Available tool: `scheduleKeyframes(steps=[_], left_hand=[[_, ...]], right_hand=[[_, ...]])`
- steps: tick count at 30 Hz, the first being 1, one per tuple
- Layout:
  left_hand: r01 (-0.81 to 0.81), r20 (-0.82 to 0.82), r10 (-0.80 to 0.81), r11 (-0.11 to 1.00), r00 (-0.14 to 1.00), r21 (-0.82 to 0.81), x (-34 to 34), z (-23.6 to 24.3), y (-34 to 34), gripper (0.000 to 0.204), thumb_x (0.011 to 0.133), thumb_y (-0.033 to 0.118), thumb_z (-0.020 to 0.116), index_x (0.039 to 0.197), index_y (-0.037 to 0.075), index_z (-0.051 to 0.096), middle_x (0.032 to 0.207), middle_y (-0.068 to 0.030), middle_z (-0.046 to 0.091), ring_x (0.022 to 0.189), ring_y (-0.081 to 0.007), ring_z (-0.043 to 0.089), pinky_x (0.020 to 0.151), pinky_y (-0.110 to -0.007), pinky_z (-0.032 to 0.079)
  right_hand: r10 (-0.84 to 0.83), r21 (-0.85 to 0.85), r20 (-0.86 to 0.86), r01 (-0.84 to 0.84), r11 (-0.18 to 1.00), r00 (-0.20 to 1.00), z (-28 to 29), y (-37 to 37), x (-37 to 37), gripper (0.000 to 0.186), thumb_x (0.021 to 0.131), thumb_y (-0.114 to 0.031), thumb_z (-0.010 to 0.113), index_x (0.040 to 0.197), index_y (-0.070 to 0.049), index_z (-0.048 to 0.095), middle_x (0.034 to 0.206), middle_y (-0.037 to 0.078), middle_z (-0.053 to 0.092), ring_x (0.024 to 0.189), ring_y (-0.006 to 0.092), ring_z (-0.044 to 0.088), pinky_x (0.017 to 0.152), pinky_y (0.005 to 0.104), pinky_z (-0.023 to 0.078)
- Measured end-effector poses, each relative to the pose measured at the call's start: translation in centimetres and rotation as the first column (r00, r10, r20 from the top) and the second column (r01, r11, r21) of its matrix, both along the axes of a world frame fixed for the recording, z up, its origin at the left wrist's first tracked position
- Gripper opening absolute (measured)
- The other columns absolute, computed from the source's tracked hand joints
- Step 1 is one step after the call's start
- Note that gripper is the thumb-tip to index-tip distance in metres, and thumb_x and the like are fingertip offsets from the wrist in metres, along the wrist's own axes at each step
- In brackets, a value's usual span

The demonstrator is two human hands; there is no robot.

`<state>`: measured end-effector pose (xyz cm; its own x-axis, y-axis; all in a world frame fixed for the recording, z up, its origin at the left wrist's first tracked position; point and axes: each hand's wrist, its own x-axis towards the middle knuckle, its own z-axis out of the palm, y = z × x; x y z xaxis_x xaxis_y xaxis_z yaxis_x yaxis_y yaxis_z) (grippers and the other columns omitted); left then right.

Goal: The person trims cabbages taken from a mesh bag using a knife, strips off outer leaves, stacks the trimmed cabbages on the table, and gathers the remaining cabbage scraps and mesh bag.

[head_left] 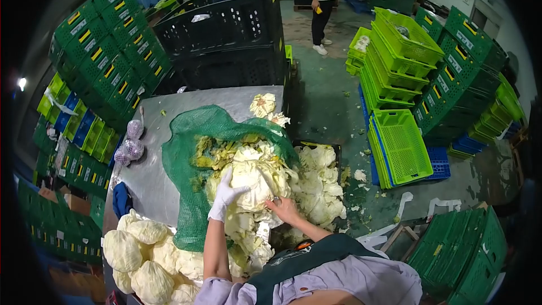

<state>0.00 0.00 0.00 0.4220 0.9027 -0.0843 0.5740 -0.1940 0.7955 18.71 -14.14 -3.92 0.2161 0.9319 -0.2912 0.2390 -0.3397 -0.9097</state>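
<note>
A pale cabbage (257, 183) rests on loose leaves at the table's right side. My left hand (224, 196), in a white glove, grips its left side with the thumb apart from the fingers. My bare right hand (285, 210) holds the lower right side with curled fingertips. Beneath and around the cabbage spreads a green net bag (189, 135), with yellowed leaves (212, 152) on it. Several smooth pale cabbages (149, 254) are piled at the near left. A dark crate right of the table is heaped with discarded leaves (319, 181).
Tall black bins (226, 34) stand behind the metal table (155, 130). Net-wrapped purplish bundles (132, 141) lie at its left edge. Green crates (113, 51) are stacked at left. Lime crates (401, 144) stand at right. Leaf scraps litter the floor. A person (324, 0) stands far back.
</note>
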Motion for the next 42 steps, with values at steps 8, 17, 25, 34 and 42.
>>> scheduleKeyframes(steps=[8,17,25,34,42], left_hand=[[-0.383,0.231,0.37,0.924,0.9,0.012,-0.6,-5.2,-3.4,0.093,0.063,0.034,0.075,0.131,-0.008,0.027,0.13,-0.0255,0.037,0.119,-0.0313,0.039,0.099,-0.034,0.031],[-0.424,-0.245,0.502,0.852,0.83,0.308,3.3,-1.1,-7.7,0.119,0.047,0.045,0.081,0.133,-0.006,0.015,0.134,-0.0252,0.028,0.12,-0.0365,0.035,0.098,-0.038,0.032],[-0.351,-0.205,0.37,0.928,0.906,0.123,2.9,-0.7,-7.0,0.121,0.045,0.041,0.083,0.132,-0.008,0.013,0.132,-0.024,0.03,0.119,-0.0353,0.036,0.098,-0.037,0.033],[-0.274,-0.249,0.253,0.96,0.935,-0.052,2.3,0.1,-5.0,0.122,0.045,0.038,0.085,0.13,-0.01,0.013,0.129,-0.0256,0.032,0.118,-0.0354,0.038,0.097,-0.036,0.035],[-0.271,-0.287,0.236,0.958,0.929,-0.09,2.1,0.1,-5.1,0.124,0.044,0.037,0.086,0.131,-0.01,0.01,0.131,-0.0262,0.029,0.12,-0.0356,0.035,0.098,-0.035,0.033]], right_hand=[[-0.263,0.224,0.342,0.194,0.955,0.902,-2.3,3.3,4.5,0.047,0.079,-0.043,0.058,0.087,0.004,0.056,0.075,0.018,0.062,0.067,0.0298,0.06,0.061,0.0382,0.047],[0.263,0.232,0.558,-0.453,0.861,0.787,7.5,5.7,7.0,0.05,0.085,-0.044,0.05,0.112,-0.002,0.052,0.077,0.016,0.063,0.072,0.0335,0.06,0.066,0.0396,0.047],[0.43,0.041,0.71,-0.643,0.765,0.557,5.8,7.6,5.8,0.064,0.088,-0.048,0.035,0.135,-0.008,0.021,0.123,0.028,0.04,0.081,0.0446,0.057,0.074,0.048,0.047],[0.36,0.004,0.866,-0.724,0.69,0.347,4.2,9.2,5.1,0.063,0.09,-0.045,0.036,0.135,-0.003,0.022,0.114,0.032,0.045,0.054,0.0373,0.059,0.046,0.0426,0.05],[0.42,0.031,0.802,-0.732,0.68,0.425,3.6,9.5,6.5,0.063,0.09,-0.048,0.031,0.136,-0.007,0.02,0.114,0.033,0.045,0.058,0.038,0.06,0.047,0.0415,0.05]])
